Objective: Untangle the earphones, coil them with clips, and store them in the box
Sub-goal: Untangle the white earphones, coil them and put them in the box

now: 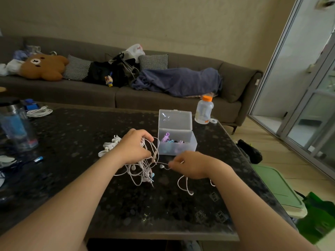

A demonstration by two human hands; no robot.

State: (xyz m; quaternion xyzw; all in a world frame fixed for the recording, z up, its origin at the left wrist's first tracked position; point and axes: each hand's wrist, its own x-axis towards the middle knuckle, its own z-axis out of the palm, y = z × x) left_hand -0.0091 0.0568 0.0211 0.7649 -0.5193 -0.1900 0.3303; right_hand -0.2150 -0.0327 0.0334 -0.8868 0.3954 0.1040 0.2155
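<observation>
A tangled bunch of white earphones (143, 169) hangs over the dark table (90, 134). My left hand (133, 147) grips the top of the bunch, with loops draped over its fingers. My right hand (190, 164) pinches one white cable pulled out sideways from the tangle; an earbud (161, 166) sits on that strand and a loop (184, 185) trails below the hand. Behind the hands stands a clear plastic box (176, 142) with its lid up, holding coiled pink and blue items. White clips (108, 144) lie left of my left hand.
A bottle with an orange cap (204, 110) stands at the table's far right. A dark tumbler (16, 124) and a coiled white cable (39, 112) are at the far left, and a small blue item (39, 159) lies nearer. A cluttered sofa (163, 98) runs behind the table.
</observation>
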